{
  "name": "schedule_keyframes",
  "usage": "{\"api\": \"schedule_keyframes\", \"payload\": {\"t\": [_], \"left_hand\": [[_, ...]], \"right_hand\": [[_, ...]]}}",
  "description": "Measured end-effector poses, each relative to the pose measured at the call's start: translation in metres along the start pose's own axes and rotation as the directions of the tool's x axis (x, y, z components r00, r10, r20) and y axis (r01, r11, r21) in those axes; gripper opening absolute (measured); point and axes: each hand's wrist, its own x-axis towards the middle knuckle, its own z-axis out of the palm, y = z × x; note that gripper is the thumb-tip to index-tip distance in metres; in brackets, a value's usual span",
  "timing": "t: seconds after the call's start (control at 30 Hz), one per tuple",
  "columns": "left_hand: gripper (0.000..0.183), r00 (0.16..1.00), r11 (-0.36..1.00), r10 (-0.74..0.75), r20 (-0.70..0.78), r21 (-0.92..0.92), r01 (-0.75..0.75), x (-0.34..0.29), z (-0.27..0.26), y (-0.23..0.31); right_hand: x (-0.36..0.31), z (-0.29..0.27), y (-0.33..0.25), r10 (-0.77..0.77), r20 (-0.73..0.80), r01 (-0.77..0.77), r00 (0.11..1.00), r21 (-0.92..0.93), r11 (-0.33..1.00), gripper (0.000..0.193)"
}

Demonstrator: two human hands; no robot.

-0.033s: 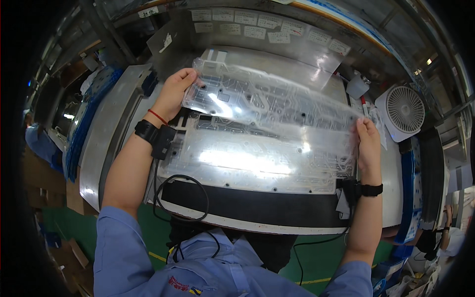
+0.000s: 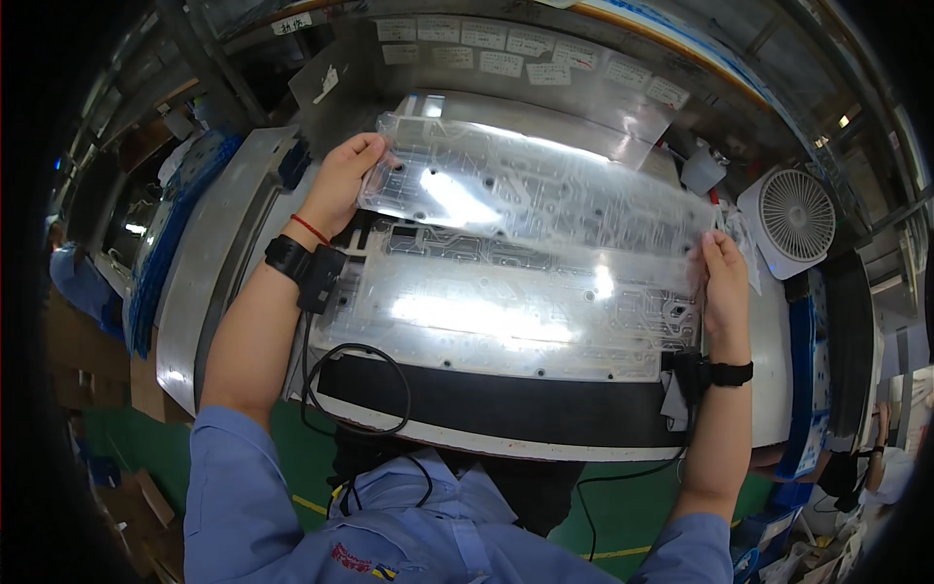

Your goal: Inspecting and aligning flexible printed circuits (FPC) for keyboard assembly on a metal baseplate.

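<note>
Between my two hands a clear plastic circuit sheet (image 2: 530, 190) with fine printed traces is held tilted, its surface catching bright glare. My left hand (image 2: 342, 183) pinches its left end between thumb and fingers. At the opposite end, my right hand (image 2: 723, 287) grips the right edge. Under and nearer to me lies a second circuit sheet (image 2: 467, 341), flat on the bench, with several small dark dots on it. The upper sheet overlaps the far part of the lower one and hides it there.
A black mat (image 2: 486, 394) runs along the bench's front edge. A looped black cable (image 2: 404, 389) hangs by my left wrist. A small white fan (image 2: 790, 219) and a pale bottle (image 2: 702, 170) stand at the right. Paper labels (image 2: 484, 36) line the metal back panel.
The held sheet has flexed slightly, its far edge and glare shifting and its traces looking less blurred. Both hands stay nearly in place.
</note>
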Motion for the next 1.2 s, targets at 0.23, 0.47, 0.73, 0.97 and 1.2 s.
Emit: {"api": "schedule_keyframes", "payload": {"t": [0.23, 0.47, 0.73, 0.97, 1.2], "left_hand": [[0.021, 0.997, 0.998, -0.011, -0.079, -0.063, 0.006, -0.006, 0.013, 0.008], [0.019, 0.997, 0.999, -0.007, -0.074, -0.037, 0.005, -0.003, 0.005, 0.004], [0.019, 0.995, 0.999, 0.008, -0.104, -0.036, -0.012, -0.002, 0.003, 0.002], [0.018, 0.992, 0.997, 0.010, -0.124, -0.071, -0.019, -0.003, 0.006, 0.002], [0.018, 0.994, 0.996, 0.003, -0.112, -0.085, -0.013, -0.002, 0.007, 0.002]], "right_hand": [[-0.002, -0.002, 0.000, 0.032, -0.021, -0.032, 0.999, 0.025, 0.999, 0.015], [0.001, -0.003, 0.003, -0.076, -0.012, 0.076, 0.997, 0.010, 0.997, 0.015], [-0.003, -0.001, -0.007, -0.091, -0.035, 0.089, 0.995, -0.067, 0.994, 0.018], [-0.005, -0.001, -0.009, -0.035, -0.016, 0.035, 0.999, 0.029, 0.999, 0.020], [-0.003, -0.004, -0.005, -0.065, -0.026, 0.065, 0.998, -0.016, 0.998, 0.019]]}}
